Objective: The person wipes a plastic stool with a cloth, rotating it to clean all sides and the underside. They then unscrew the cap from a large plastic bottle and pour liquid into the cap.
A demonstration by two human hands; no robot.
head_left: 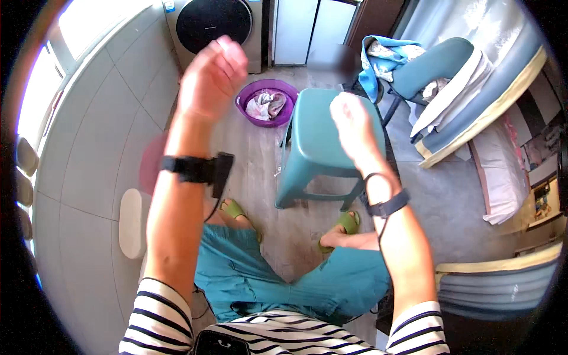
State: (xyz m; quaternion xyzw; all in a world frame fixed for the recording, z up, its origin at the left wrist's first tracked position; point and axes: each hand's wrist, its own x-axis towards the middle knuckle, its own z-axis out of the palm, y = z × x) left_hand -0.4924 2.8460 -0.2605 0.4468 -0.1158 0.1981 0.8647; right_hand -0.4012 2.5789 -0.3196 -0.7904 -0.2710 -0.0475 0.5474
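Observation:
Both my arms reach forward in the air, each with a black strap at the wrist. My left hand (214,80) is raised at upper left, its fingers curled together, with nothing showing in them. Level with the seat of a teal plastic stool (322,133), my right hand (353,124) overlaps its right part in view; whether they touch I cannot tell. Its fingers are also drawn in, somewhat blurred, and hold nothing visible. Beyond the stool's left side, a purple basin (241,106) sits on the floor with a crumpled pale patterned cloth (266,105) inside.
A front-loading washing machine (257,35) and a white cabinet (296,32) stand at the back. At right, a chair (435,68) carries a blue towel (368,71) and other cloths. A tiled wall (89,142) runs along the left. My green slippers (349,222) are by the stool legs.

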